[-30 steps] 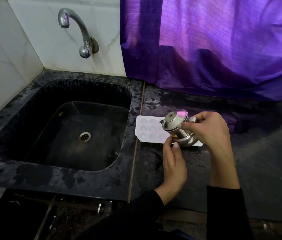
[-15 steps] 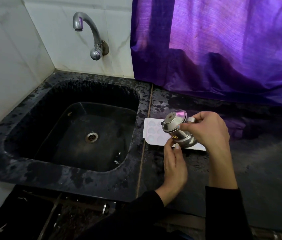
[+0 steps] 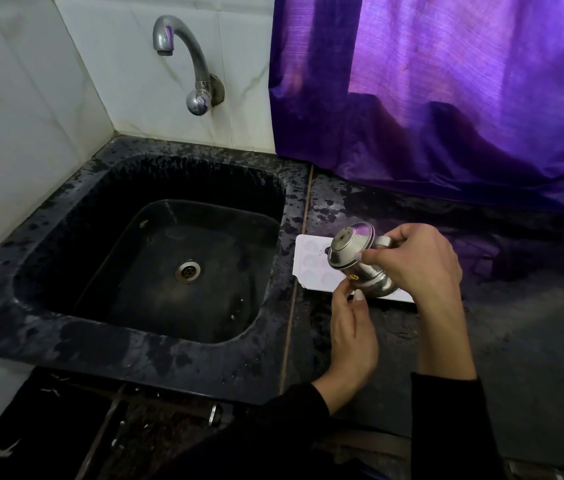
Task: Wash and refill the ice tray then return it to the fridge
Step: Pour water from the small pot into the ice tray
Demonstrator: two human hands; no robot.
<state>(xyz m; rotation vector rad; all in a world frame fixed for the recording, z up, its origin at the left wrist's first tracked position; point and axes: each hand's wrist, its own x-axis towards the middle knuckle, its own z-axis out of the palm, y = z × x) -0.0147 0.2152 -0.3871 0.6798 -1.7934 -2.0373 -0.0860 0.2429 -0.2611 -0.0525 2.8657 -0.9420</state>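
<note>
Ice tray: the white ice tray [image 3: 311, 263] is lying flat on the dark surface [image 3: 515, 341] at centre right of the frame, just beside the sink's right rim; its near right part is hiding behind the jug and hands.
Steel jug: a small lidded steel jug [image 3: 356, 261] is tilting over the tray, lid end pointing to the upper left; no stream of water is showing clearly.
Right hand: the right hand [image 3: 415, 261] is wrapping around the jug at its handle side, one fingertip pressing on the lid.
Left hand: the left hand [image 3: 351, 327] is sitting at the tray's near edge with fingers curling; they seem to be pinching or steadying that edge, though the contact is partly hidden.
Step in hand: likely refilling the tray from the jug.
Doing it well: pouring slowly, keeping the tray level and pinned, moving from cell to cell, and stopping short of each brim should be preventing spills on the carry to the fridge.
Sink: the black sink [image 3: 52, 216] is filling the left centre.
Tap: the tap [image 3: 187, 57] is standing upper left, not running.
Curtain: a purple curtain [image 3: 446, 98] is hanging upper right.
</note>
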